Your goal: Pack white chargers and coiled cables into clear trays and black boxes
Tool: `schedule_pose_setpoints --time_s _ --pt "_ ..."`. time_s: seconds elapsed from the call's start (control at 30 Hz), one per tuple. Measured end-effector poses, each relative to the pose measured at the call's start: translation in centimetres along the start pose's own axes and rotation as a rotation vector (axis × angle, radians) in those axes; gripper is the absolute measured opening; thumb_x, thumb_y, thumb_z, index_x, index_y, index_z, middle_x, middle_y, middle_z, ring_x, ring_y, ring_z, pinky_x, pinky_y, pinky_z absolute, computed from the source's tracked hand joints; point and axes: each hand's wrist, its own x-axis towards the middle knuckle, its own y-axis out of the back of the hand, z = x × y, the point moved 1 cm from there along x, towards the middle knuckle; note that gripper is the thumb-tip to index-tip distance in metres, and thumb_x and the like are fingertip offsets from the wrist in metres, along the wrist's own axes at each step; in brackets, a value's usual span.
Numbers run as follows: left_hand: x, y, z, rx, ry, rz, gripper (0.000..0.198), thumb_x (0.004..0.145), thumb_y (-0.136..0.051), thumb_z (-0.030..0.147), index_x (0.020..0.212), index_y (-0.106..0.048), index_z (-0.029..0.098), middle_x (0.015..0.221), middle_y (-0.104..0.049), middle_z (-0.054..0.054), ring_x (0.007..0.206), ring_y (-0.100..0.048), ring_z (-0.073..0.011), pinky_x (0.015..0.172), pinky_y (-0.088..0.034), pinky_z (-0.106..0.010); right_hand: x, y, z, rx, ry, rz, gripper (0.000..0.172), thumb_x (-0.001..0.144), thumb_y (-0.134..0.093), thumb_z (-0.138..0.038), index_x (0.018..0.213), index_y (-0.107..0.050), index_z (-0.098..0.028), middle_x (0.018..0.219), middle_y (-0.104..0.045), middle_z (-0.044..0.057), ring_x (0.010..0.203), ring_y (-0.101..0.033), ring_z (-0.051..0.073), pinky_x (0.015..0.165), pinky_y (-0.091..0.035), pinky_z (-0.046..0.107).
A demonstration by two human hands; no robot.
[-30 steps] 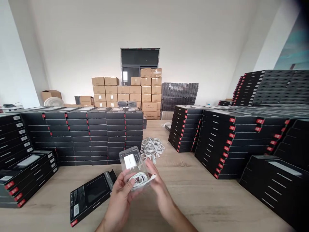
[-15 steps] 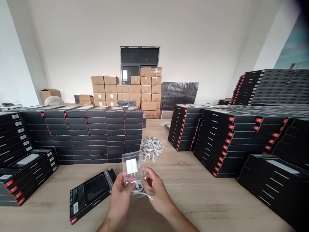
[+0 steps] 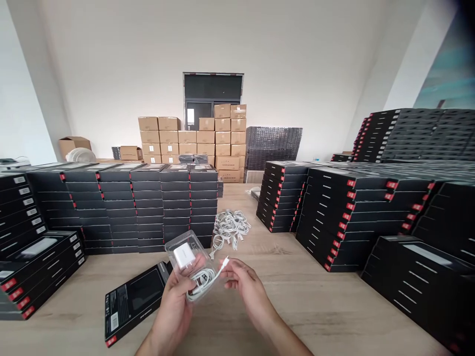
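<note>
My left hand (image 3: 177, 296) grips a clear plastic tray (image 3: 171, 244), its thumb over the near end. In the tray's far part sits a white charger plug (image 3: 184, 255). A coiled white cable (image 3: 202, 282) lies at the near part, with one connector end sticking up past the right side. My right hand (image 3: 245, 284) is just beside that connector, fingers partly curled and apart; whether a fingertip touches the cable I cannot tell. Left of my hands, an opened black box (image 3: 137, 299) lies on the wooden table, its flap end partly hidden behind my left hand.
A heap of white cables (image 3: 233, 225) lies on the table (image 3: 274, 252) beyond my hands. Stacked black boxes (image 3: 148, 207) form a wall at the left, and more black stacks (image 3: 326, 217) stand at the right. Cardboard cartons (image 3: 187, 143) are piled at the back.
My right hand has come off the tray and moved slightly right. My left hand has tilted the tray leftward, and the cable's connector end now points up.
</note>
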Motion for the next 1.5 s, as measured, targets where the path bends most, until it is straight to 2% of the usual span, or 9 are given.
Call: schedule_pose_setpoints --time_s 0.17,0.5,0.63,0.83,0.97,1.1,1.2,1.37,1.5 --pt "0.2 0.4 0.0 0.019 -0.02 -0.016 0.05 0.059 -0.061 0.007 0.108 -0.068 0.016 0.121 -0.068 -0.012 0.13 -0.048 -0.0293 0.101 -0.043 -0.038 -0.5 -0.3 -1.3 -0.12 0.146 -0.069 0.024 0.074 -0.072 -0.04 0.085 -0.071 -0.019 0.08 -0.066 0.003 0.073 -0.056 0.017 0.064 -0.044 0.026" --pt "-0.4 -0.4 -1.3 0.079 0.015 -0.041 0.054 0.055 -0.068 0.008 0.108 -0.066 0.017 0.121 -0.067 -0.016 0.125 -0.052 -0.037 0.091 -0.049 -0.043 -0.9 -0.7 -0.9 -0.257 0.307 -0.001 0.027 0.078 -0.068 -0.033 0.1 -0.063 -0.017 0.07 -0.058 -0.002 0.064 -0.051 0.014 0.063 -0.042 0.025" --pt "-0.6 -0.5 -1.5 0.101 -0.007 -0.037 0.053 0.057 -0.071 0.011 0.109 -0.064 0.019 0.122 -0.066 -0.015 0.124 -0.052 -0.0366 0.092 -0.048 -0.043 -1.1 -0.9 -0.9 -0.317 0.356 0.04 0.023 0.077 -0.068 -0.028 0.095 -0.059 -0.019 0.067 -0.057 -0.003 0.06 -0.05 0.013 0.06 -0.042 0.024" --pt "-0.2 -0.1 -1.6 0.222 -0.08 -0.085 0.063 0.057 -0.073 0.01 0.116 -0.055 0.023 0.117 -0.067 -0.012 0.115 -0.059 -0.0342 0.088 -0.05 -0.042 -1.2 -1.2 -1.2 -0.233 0.292 0.032 0.019 0.074 -0.072 -0.03 0.079 -0.057 -0.019 0.063 -0.055 -0.004 0.056 -0.052 0.012 0.055 -0.042 0.023" --pt "0.0 -0.2 -1.7 0.339 -0.13 -0.117 0.074 0.058 -0.065 0.003 0.126 -0.046 0.025 0.107 -0.07 -0.007 0.107 -0.064 -0.0278 0.089 -0.049 -0.038 -1.5 -1.7 -1.4 -0.095 0.18 -0.067 0.025 0.073 -0.073 -0.038 0.082 -0.058 -0.019 0.065 -0.057 -0.003 0.054 -0.055 0.013 0.05 -0.044 0.024" --pt "0.1 -0.2 -1.7 0.366 -0.171 -0.161 0.075 0.06 -0.06 0.002 0.13 -0.044 0.025 0.11 -0.069 -0.007 0.107 -0.063 -0.0257 0.093 -0.046 -0.037 -1.9 -1.9 -1.4 -0.164 0.138 -0.154 0.022 0.077 -0.07 -0.037 0.082 -0.063 -0.017 0.064 -0.061 0.0 0.057 -0.054 0.013 0.053 -0.045 0.024" --pt "0.1 0.0 -1.9 0.357 -0.151 -0.112 0.064 0.06 -0.06 0.004 0.121 -0.051 0.023 0.108 -0.07 -0.007 0.105 -0.064 -0.0258 0.091 -0.046 -0.037 -1.9 -1.9 -1.3 -0.207 0.187 -0.086 0.018 0.074 -0.072 -0.032 0.077 -0.06 -0.018 0.063 -0.057 -0.003 0.056 -0.049 0.012 0.049 -0.039 0.021" --pt "-0.7 -0.4 -1.8 0.22 -0.098 -0.119 0.048 0.068 -0.064 0.014 0.115 -0.057 0.022 0.11 -0.07 -0.007 0.108 -0.062 -0.0273 0.094 -0.044 -0.039 -1.9 -2.0 -1.3 -0.193 0.313 0.08 0.021 0.071 -0.074 -0.026 0.069 -0.055 -0.019 0.064 -0.056 -0.004 0.059 -0.049 0.011 0.057 -0.04 0.022" --pt "-1.2 -1.1 -1.5 0.105 -0.043 -0.178 0.05 0.068 -0.068 0.016 0.117 -0.059 0.022 0.115 -0.07 -0.009 0.113 -0.06 -0.0297 0.095 -0.045 -0.041 -1.9 -1.9 -1.5 -0.133 0.243 0.089 0.022 0.073 -0.074 -0.033 0.068 -0.059 -0.017 0.063 -0.062 0.0 0.06 -0.051 0.013 0.056 -0.041 0.023"
